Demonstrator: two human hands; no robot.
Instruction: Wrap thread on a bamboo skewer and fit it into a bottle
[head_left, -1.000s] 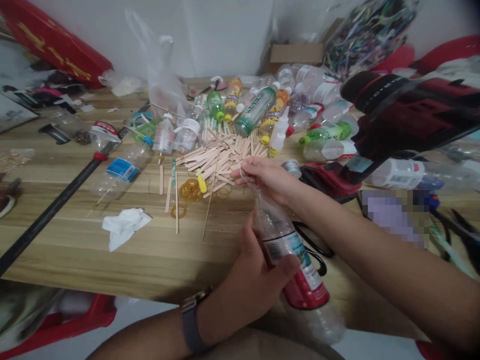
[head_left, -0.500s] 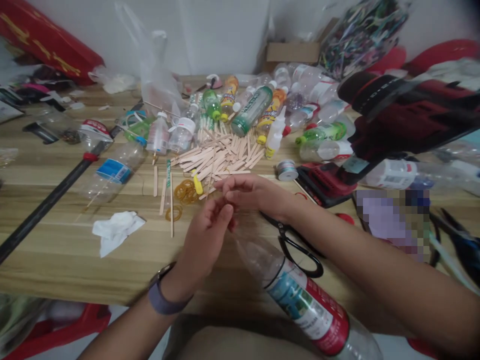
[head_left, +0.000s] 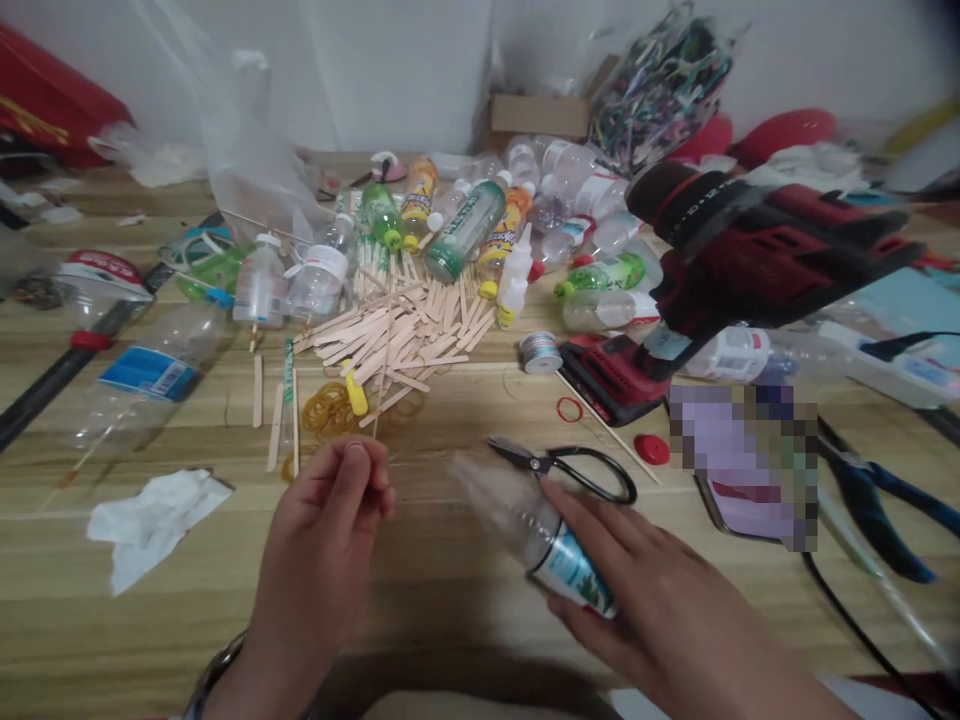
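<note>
My right hand [head_left: 645, 590] is wrapped over the label of a clear plastic bottle [head_left: 517, 515], which lies tilted with its narrow end toward the upper left. That narrow end is blurred by motion. Left of it, apart from the bottle, my left hand [head_left: 326, 550] has thumb and fingers pinched together; what they hold, if anything, I cannot make out. Black-handled scissors [head_left: 574, 465] lie just beyond the bottle. Rubber bands [head_left: 328, 408] and a small yellow piece [head_left: 355, 390] are beyond my left hand, beside a heap of wooden craft sticks [head_left: 405, 325].
A red cordless drill [head_left: 750, 260] stands at the right, near a wire spool [head_left: 541, 352], a red cap [head_left: 652, 449] and pliers [head_left: 874, 500]. Several plastic bottles crowd the back. A crumpled tissue [head_left: 157, 520] and a bottle with blue label [head_left: 150, 373] are at the left.
My hands were together at the bottle's narrow end; now they are apart. The right hand has moved back onto the bottle's label, the left hand off to the left. The view has shifted right.
</note>
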